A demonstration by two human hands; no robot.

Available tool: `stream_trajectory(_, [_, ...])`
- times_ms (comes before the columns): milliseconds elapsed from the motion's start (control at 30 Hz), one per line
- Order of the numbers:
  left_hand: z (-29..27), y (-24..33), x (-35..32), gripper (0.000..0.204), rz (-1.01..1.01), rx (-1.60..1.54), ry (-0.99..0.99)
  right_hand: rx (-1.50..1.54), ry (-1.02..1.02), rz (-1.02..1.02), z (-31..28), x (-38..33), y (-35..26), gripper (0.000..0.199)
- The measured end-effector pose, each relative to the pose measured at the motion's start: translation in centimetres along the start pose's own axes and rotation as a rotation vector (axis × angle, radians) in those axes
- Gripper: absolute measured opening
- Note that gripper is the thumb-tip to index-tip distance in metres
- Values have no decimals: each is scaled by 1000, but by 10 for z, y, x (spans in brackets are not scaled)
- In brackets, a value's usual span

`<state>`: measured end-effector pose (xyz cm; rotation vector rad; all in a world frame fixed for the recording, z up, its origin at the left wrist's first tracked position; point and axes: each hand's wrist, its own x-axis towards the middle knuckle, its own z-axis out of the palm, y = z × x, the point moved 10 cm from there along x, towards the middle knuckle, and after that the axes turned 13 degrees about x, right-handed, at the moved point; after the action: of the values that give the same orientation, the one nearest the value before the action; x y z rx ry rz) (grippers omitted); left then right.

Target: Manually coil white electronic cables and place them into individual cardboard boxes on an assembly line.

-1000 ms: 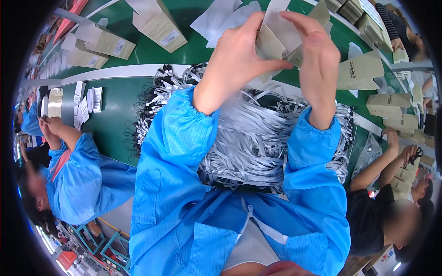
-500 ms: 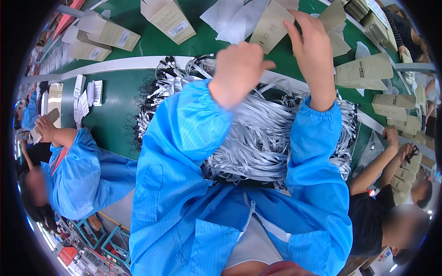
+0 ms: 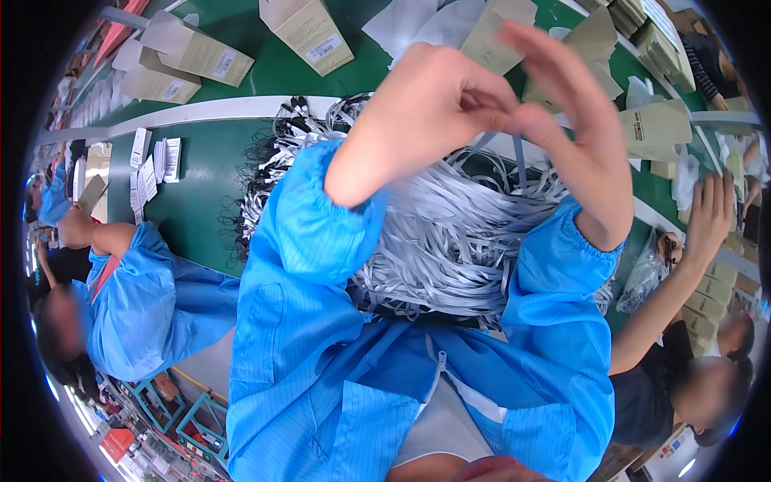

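Grey straps (image 3: 442,249) lie heaped at the near edge of the green tabletop (image 3: 205,185) in the head view, beneath the raised hands. One strap (image 3: 520,165) runs down from where they meet. The left hand (image 3: 426,116) has its fingers curled in; whether they grip that strap I cannot tell. The right hand (image 3: 582,136) is unclenched, its fingers spread from the thumb. Open cartons (image 3: 309,36) stand toward the far edge; white labels (image 3: 167,161) lie left of the heap.
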<state>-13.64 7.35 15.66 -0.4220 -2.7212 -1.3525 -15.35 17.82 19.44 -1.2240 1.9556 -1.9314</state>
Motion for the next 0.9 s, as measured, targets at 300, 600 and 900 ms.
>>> stream_trajectory(300, [-90,38,-47,9,131,9,696,-193,-392,332,15,-18,21,41])
stream_trajectory(600, [-81,21,-34,12,20,-161,468,-378,-166,296,0,-15,0,19])
stream_trajectory(900, [15,-6,3,31,31,-373,-245,-177,157,79,-17,-11,-37,27])
